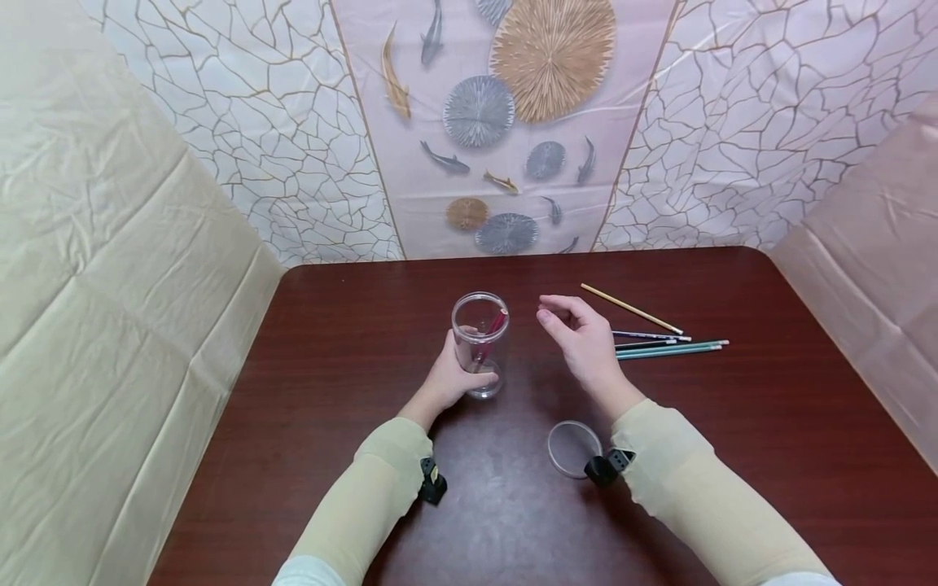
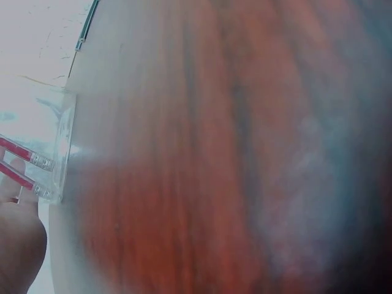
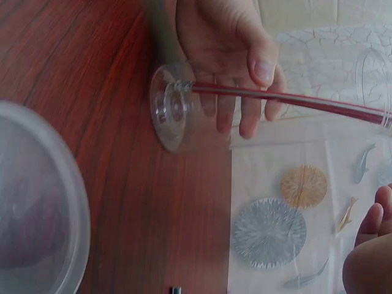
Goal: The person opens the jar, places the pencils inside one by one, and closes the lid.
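My left hand (image 1: pixel 454 370) grips a clear jar (image 1: pixel 479 305) that stands upright on the table. Inside the jar lean two red pencils (image 2: pixel 18 150), their metal-banded ends at the bottom; they also show through the wall as a red pencil (image 3: pixel 294 100) in the right wrist view. To the right of the jar, my right hand (image 1: pixel 589 346) hovers with bent, relaxed fingers and nothing between them. Only its fingertips and part of the thumb appear at the edge of the right wrist view.
A round clear lid (image 1: pixel 574 449) lies near my right wrist. Beyond my right hand lie a yellow pencil (image 1: pixel 630 308), dark pencils (image 1: pixel 648 334) and teal pencils (image 1: pixel 677 350). A patterned cloth (image 1: pixel 506 195) hangs behind the brown table (image 1: pixel 352 350).
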### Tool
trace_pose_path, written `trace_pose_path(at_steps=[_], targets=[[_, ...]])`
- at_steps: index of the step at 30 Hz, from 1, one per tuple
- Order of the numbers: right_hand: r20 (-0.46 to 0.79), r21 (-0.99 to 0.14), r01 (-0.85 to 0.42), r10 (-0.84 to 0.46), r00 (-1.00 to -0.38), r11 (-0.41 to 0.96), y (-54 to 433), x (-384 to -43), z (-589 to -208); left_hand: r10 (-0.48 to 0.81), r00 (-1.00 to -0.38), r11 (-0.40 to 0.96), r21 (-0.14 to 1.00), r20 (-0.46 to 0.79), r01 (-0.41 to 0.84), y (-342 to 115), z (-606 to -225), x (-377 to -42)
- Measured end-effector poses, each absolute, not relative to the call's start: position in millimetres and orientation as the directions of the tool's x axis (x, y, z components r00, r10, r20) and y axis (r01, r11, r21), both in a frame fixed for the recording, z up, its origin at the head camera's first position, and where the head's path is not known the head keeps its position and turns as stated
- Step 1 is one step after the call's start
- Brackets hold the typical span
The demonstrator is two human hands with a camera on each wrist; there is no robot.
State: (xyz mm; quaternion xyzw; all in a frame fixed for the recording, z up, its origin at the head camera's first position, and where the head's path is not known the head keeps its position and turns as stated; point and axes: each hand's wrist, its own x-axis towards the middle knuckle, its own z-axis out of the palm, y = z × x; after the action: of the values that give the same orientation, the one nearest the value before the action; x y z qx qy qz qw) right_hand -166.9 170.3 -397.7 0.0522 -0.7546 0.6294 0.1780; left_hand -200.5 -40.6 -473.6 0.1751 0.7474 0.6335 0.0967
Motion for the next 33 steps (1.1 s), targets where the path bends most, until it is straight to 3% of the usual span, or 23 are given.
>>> trace_pose_path(at_steps=[9, 18, 25, 33], targets=[[0.352, -0.898, -0.305, 0.104, -0.930, 0.316, 186, -152, -390, 0.419, -0.900, 0.101, 0.979, 0.122, 0.179, -40, -467, -198], [0.339, -0.845, -0.251, 0.111, -0.934, 0.472, 215, -148, -400, 0.460, -0.880, -0.028, 0.993, 0.116, 0.116, -40, -473, -202], [0.343, -0.782, -0.227, 0.097, -0.934, 0.580, 253, -166, -444, 0.472, -0.874, -0.079, 0.993, 0.116, 0.089, -39, -475, -202], [0.353, -0.689, -0.219, 0.057, -0.934, 0.691, 275, -164, -453, 0.469, -0.876, -0.075, 0.993, 0.116, 0.092, -39, -475, -202]])
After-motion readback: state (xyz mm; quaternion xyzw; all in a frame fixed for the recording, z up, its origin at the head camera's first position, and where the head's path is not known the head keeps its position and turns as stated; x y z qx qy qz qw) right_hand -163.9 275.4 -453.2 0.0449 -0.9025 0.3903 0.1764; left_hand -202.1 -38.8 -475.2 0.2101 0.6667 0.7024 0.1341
